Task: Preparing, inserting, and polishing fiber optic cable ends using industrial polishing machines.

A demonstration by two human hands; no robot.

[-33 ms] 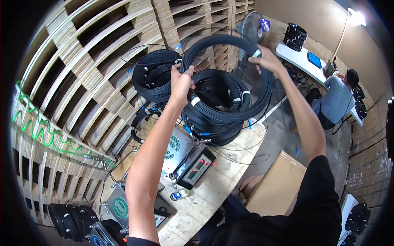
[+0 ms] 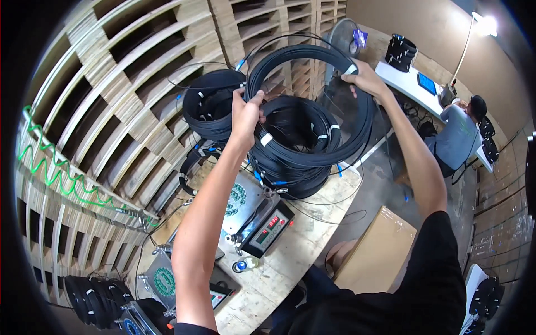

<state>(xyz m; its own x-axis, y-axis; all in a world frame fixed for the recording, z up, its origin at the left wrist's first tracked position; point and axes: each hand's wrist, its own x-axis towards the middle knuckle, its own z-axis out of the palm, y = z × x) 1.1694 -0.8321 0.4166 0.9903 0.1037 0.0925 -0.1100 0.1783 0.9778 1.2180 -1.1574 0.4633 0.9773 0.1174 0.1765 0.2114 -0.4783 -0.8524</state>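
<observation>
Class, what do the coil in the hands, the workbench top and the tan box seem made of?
Held coil: probably plastic-jacketed cable; black, smooth, faintly satin, lying in even bends.
Workbench top: seemingly plywood; pale, matt, with blotchy grain.
Tan box: likely cardboard; brown, mostly matt, with flat panels.

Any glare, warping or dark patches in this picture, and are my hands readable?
Head view: the lamp glares white at upper right; head view: the fisheye bends the pallets into arcs, and the corners go black; head view: left hand, right hand and held coil are readable.
</observation>
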